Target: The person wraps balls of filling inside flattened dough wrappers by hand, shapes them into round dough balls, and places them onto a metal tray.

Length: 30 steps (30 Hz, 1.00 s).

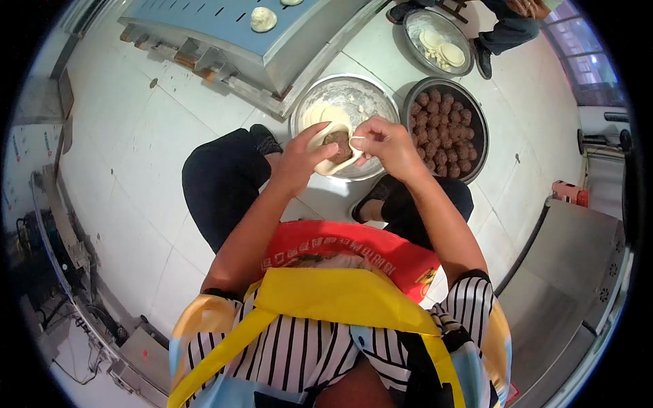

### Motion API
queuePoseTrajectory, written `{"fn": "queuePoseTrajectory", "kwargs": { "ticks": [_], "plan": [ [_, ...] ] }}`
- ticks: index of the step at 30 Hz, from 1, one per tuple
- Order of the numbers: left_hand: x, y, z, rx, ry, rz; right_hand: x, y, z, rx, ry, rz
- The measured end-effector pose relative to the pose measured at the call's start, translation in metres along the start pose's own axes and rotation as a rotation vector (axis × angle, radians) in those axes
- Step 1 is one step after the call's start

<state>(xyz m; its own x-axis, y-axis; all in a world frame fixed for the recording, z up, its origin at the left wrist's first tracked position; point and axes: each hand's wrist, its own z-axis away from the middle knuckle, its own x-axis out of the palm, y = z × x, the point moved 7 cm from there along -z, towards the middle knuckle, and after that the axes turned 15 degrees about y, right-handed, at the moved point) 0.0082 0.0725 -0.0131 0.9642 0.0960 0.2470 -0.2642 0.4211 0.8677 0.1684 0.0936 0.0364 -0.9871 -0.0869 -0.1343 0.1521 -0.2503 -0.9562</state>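
Observation:
My left hand (299, 158) cups a round of pale dough (318, 141), its thumb resting on a brown ball of filling (338, 145) in the middle. The fingers of my right hand (386, 146) pinch the dough's right edge. Both hands are above a floured metal basin (367, 92), where more flat dough rounds (320, 115) lie on the left side. To the right of that basin stands a dark-rimmed pan (484, 136) holding many brown filling balls (442, 129).
Farther back is another metal basin (416, 51) with dough rounds and small pieces (445, 53), beside a seated person (510, 27). A steel unit with a blue top (224, 24) carries filled dough (263, 20) at upper left. A steel cabinet (558, 265) stands right.

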Motion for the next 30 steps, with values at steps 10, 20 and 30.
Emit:
{"fn": "queuePoseTrajectory", "kwargs": {
  "ticks": [10, 20, 30],
  "plan": [
    [0.005, 0.021, -0.003, 0.107, -0.021, -0.139, 0.001, -0.02, 0.004, -0.188, 0.074, 0.091],
    [0.008, 0.037, -0.003, 0.272, -0.095, -0.526, 0.009, -0.022, 0.003, -0.344, 0.055, 0.068],
    [0.016, -0.008, -0.012, -0.134, 0.04, 0.351, 0.003, -0.009, -0.007, -0.1, 0.234, -0.034]
  ]
}}
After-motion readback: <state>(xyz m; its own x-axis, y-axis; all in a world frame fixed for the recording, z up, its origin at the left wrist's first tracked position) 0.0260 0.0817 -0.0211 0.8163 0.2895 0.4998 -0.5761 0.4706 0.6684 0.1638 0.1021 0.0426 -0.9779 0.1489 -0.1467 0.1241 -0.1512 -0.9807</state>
